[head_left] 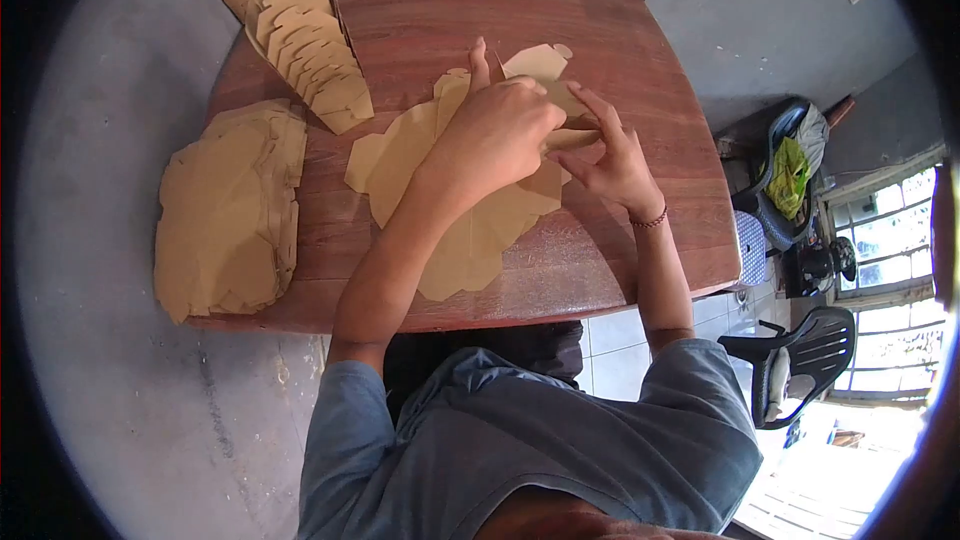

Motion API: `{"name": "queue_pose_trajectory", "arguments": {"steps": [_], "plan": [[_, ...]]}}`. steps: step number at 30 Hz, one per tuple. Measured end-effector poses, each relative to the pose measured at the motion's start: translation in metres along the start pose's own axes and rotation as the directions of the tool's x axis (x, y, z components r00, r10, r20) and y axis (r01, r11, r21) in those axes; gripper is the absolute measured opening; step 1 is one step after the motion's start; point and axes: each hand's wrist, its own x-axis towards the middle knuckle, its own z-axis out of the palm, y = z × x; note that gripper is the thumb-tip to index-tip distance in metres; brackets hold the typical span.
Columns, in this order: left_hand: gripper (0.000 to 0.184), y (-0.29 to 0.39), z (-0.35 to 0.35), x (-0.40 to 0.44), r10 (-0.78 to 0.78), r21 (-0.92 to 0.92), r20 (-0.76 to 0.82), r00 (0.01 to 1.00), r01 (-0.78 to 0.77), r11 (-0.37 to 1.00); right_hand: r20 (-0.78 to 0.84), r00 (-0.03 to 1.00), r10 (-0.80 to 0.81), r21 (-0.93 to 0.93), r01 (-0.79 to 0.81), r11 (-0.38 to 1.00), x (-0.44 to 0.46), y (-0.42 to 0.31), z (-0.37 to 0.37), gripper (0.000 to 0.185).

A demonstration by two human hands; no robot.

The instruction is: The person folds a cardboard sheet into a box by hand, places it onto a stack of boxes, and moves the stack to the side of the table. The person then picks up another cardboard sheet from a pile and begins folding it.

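A partly folded brown cardboard box (540, 62) stands tilted between my hands over the table's middle. My left hand (510, 125) is closed over its near side, with the fingers curled and partly hidden and one digit pointing up. My right hand (612, 155) grips the box's right side, thumb below and fingers above a folded flap. Beneath my hands and left forearm, a flat cardboard blank (470, 255) with cut tabs lies on the tabletop.
The brown wooden table (600, 250) has curved edges. At its left lies a pile of flat cardboard blanks (220, 220). Behind that stands a row of nested folded boxes (310, 50). Chairs (815, 355) stand off to the right, near the windows.
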Motion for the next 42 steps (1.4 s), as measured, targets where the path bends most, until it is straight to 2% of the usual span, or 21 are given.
{"name": "queue_pose_trajectory", "arguments": {"steps": [1, 3, 7, 9, 10, 12, 13, 15, 19, 22, 24, 25, 26, 28, 31, 34, 36, 37, 38, 40, 42], "plan": [[0.004, 0.003, -0.003, 0.001, 0.008, -0.001, 0.007, 1.0, -0.008, 1.0, -0.009, 1.0, 0.007, 0.0, -0.007, 1.0, -0.001, -0.001, -0.002, 0.081], [0.005, 0.008, -0.01, 0.002, -0.015, 0.021, -0.001, 1.0, 0.015, 1.0, 0.077, 0.977, 0.2, -0.008, -0.2, 0.98, -0.001, -0.005, -0.008, 0.08], [0.025, 0.007, -0.005, 0.007, 0.025, -0.051, -0.105, 0.994, -0.031, 0.998, 0.025, 0.989, 0.149, -0.052, -0.147, 0.988, 0.0, -0.006, -0.012, 0.073], [0.063, 0.01, -0.005, 0.013, 0.059, -0.075, -0.416, 0.907, -0.099, 0.992, -0.155, 0.976, 0.15, 0.075, -0.14, 0.987, 0.0, 0.002, -0.01, 0.069], [0.063, 0.006, -0.004, 0.016, 0.066, -0.076, -0.415, 0.907, -0.107, 0.991, -0.163, 0.975, 0.152, 0.072, -0.142, 0.987, 0.001, 0.003, -0.011, 0.069], [0.099, -0.01, -0.002, 0.017, 0.004, -0.302, -0.395, 0.919, -0.134, 0.944, -0.3, 0.937, 0.178, 0.407, -0.043, 0.912, 0.004, 0.002, -0.013, 0.07], [0.099, -0.013, -0.003, 0.015, 0.013, -0.299, -0.397, 0.918, -0.143, 0.944, -0.308, 0.935, 0.175, 0.403, -0.038, 0.914, 0.004, -0.001, -0.016, 0.07], [0.11, -0.019, -0.007, 0.014, -0.154, -0.527, -0.243, 0.958, 0.003, 0.85, -0.348, 0.894, 0.283, 0.475, -0.093, 0.875, 0.007, -0.008, -0.022, 0.072], [0.116, -0.031, -0.001, 0.013, -0.08, -0.478, -0.286, 0.955, -0.07, 0.876, -0.38, 0.87, 0.314, 0.666, 0.022, 0.746, 0.025, -0.032, -0.026, 0.067], [0.111, -0.023, -0.007, 0.018, -0.151, -0.665, -0.316, 0.937, -0.105, 0.739, -0.378, 0.877, 0.297, 0.602, -0.01, 0.799, 0.045, -0.053, -0.034, 0.068], [0.098, -0.01, -0.024, 0.016, -0.275, -0.888, -0.333, 0.902, -0.201, 0.414, -0.373, 0.887, 0.273, 0.594, 0.002, 0.805, 0.061, -0.076, -0.035, 0.064], [0.098, -0.009, -0.029, 0.015, -0.268, -0.884, -0.341, 0.901, -0.211, 0.418, -0.361, 0.898, 0.251, 0.589, 0.01, 0.808, 0.069, -0.087, -0.037, 0.061], [0.091, -0.01, -0.034, 0.013, -0.296, -0.866, -0.389, 0.872, -0.236, 0.441, -0.365, 0.899, 0.241, 0.585, 0.02, 0.811, 0.076, -0.098, -0.039, 0.061], [0.085, -0.008, -0.046, 0.008, -0.321, -0.839, -0.446, 0.836, -0.265, 0.475, -0.154, 0.944, 0.29, 0.628, -0.133, 0.767, 0.084, -0.115, -0.041, 0.049], [0.082, -0.006, -0.061, -0.001, -0.346, -0.816, -0.528, 0.775, -0.351, 0.459, -0.106, 0.944, 0.312, 0.726, -0.141, 0.673, 0.086, -0.12, -0.029, 0.041], [0.081, -0.018, -0.064, -0.007, -0.304, -0.733, -0.583, 0.753, -0.327, 0.596, -0.081, 0.944, 0.32, 0.79, -0.135, 0.599, 0.092, -0.123, -0.017, 0.042], [0.079, -0.025, -0.063, -0.004, -0.205, -0.373, -0.717, 0.667, -0.118, 0.92, -0.191, 0.926, 0.325, 0.707, -0.1, 0.7, 0.095, -0.116, -0.014, 0.042], [0.068, -0.024, -0.064, -0.001, -0.058, -0.144, -0.787, 0.614, -0.091, 0.985, -0.177, 0.932, 0.317, 0.716, -0.099, 0.691, 0.097, -0.114, -0.014, 0.042], [0.068, -0.026, -0.064, -0.002, -0.064, -0.136, -0.788, 0.613, -0.072, 0.988, -0.173, 0.93, 0.325, 0.701, -0.116, 0.704, 0.097, -0.113, -0.015, 0.042], [0.055, -0.028, -0.061, -0.006, 0.167, 0.243, -0.598, 0.784, -0.022, 0.97, -0.154, 0.931, 0.332, 0.692, -0.138, 0.708, 0.095, -0.111, -0.017, 0.042], [0.049, -0.025, -0.05, 0.001, 0.141, 0.259, -0.588, 0.797, 0.021, 0.966, -0.192, 0.928, 0.319, 0.638, -0.129, 0.759, 0.093, -0.112, -0.022, 0.043]]}}
